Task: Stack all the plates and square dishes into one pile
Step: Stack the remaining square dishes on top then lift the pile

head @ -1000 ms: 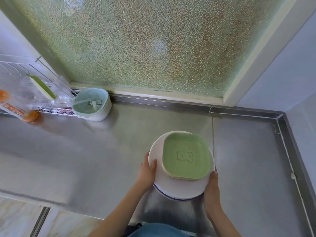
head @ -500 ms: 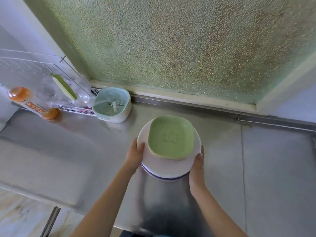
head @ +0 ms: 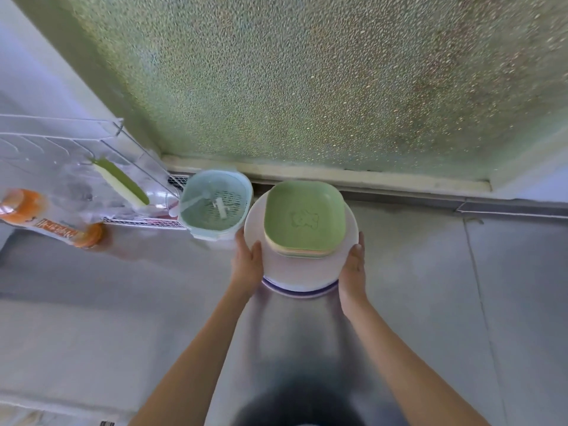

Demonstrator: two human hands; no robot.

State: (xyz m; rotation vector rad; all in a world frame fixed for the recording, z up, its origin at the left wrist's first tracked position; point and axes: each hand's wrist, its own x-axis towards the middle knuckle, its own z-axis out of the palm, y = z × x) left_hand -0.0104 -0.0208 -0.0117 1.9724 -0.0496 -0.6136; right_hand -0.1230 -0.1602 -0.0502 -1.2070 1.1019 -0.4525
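Left hand (head: 247,261) and right hand (head: 353,267) clamp opposite rims of the round plates (head: 299,272), square dishes (head: 304,218) stacked on top, just beside a strainer basket (head: 215,207); level, even lowering should keep the pile steady

Square dishes (head: 303,218) sit on the round plates (head: 299,272), held over the table (head: 430,302) between the left hand (head: 246,265) and right hand (head: 353,269). A strainer basket (head: 215,207) lies just left, with a rack (head: 76,167) and bottle (head: 46,219) farther left.
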